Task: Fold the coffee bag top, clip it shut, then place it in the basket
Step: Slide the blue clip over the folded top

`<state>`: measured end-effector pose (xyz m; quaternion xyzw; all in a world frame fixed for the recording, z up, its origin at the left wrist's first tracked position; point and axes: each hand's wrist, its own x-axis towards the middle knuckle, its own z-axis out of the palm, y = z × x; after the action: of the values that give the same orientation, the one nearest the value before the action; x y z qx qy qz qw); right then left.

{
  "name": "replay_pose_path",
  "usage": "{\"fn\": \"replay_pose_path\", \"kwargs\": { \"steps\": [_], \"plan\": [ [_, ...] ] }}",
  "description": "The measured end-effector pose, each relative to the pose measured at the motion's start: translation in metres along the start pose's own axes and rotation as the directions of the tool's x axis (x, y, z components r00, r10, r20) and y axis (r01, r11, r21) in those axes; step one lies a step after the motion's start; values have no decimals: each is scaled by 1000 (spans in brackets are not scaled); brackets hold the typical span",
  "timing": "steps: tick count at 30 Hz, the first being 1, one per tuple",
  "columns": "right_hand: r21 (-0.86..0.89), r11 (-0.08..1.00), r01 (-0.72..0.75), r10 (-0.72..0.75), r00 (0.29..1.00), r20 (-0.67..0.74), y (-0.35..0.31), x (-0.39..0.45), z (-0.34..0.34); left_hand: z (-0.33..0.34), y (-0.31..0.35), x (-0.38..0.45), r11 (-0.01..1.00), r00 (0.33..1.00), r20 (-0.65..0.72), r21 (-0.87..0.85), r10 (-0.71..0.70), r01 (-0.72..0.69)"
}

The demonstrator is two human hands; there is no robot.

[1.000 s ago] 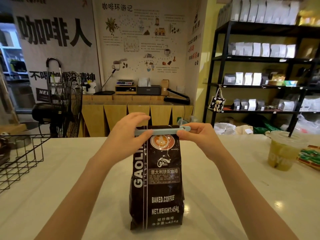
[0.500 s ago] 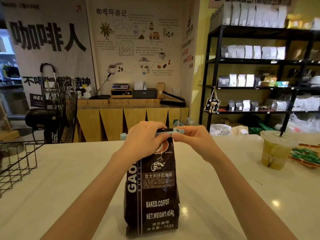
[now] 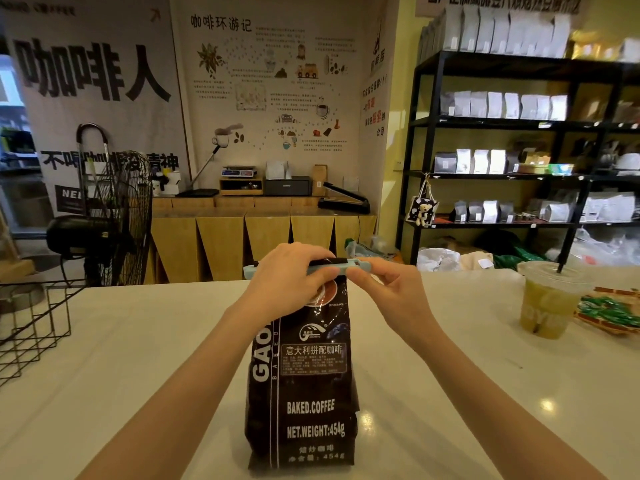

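A black coffee bag (image 3: 304, 393) with white lettering stands upright in the middle of the white counter. Its top is folded over, and a pale blue bar clip (image 3: 327, 270) lies across the fold. My left hand (image 3: 289, 282) wraps over the clip's left part and the bag's top, fingers pressed down on it. My right hand (image 3: 384, 292) pinches the clip's right end between thumb and fingers. The black wire basket (image 3: 33, 327) sits at the counter's left edge, well apart from the bag.
A plastic cup (image 3: 547, 299) of green drink with a straw stands at the right, with a snack packet (image 3: 609, 313) beside it. A standing fan (image 3: 114, 220) is behind the counter at the left. Black shelves (image 3: 519, 123) with bags fill the right wall.
My left hand has slid further right over the clip and bag top, covering more of it. My right fingers stay on the clip's right end. The bag has stayed upright.
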<state>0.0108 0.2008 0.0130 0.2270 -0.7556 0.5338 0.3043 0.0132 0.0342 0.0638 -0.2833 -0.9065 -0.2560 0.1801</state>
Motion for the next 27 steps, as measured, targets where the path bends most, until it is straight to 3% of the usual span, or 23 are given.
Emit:
{"fn": "replay_pose_path", "kwargs": {
  "steps": [2, 4, 7, 10, 16, 21, 27],
  "plan": [
    [-25, 999, 33, -33, 999, 4, -4, -1, -3, -5, -2, 0, 994, 998, 63, -110, 22, -15],
    [-18, 1000, 17, -15, 995, 96, -10, 1, -10, -9, -3, 0, 987, 995, 82, -159, 51, -38],
    [31, 995, -93, 80, 955, 285, -17, 8, -18, -7, -3, 0, 988, 996, 66, -144, 64, -54],
    [-59, 996, -73, 90, 930, 355, -19, 12, -20, -3, -5, 1, 993, 998, 50, -106, 48, -43],
    [81, 995, -60, 40, 973, 228, -12, 7, -10, -1, -7, 1, 996, 1000, 11, -83, 22, -21],
    [56, 998, -19, 14, 997, 81, -2, 3, 5, 1, -6, -2, 1000, 999, -49, -9, 19, -20],
    [42, 997, -64, 60, 994, 87, 3, 3, 9, 1, -5, 0, 997, 999, -48, 77, 21, -18]
  ]
}}
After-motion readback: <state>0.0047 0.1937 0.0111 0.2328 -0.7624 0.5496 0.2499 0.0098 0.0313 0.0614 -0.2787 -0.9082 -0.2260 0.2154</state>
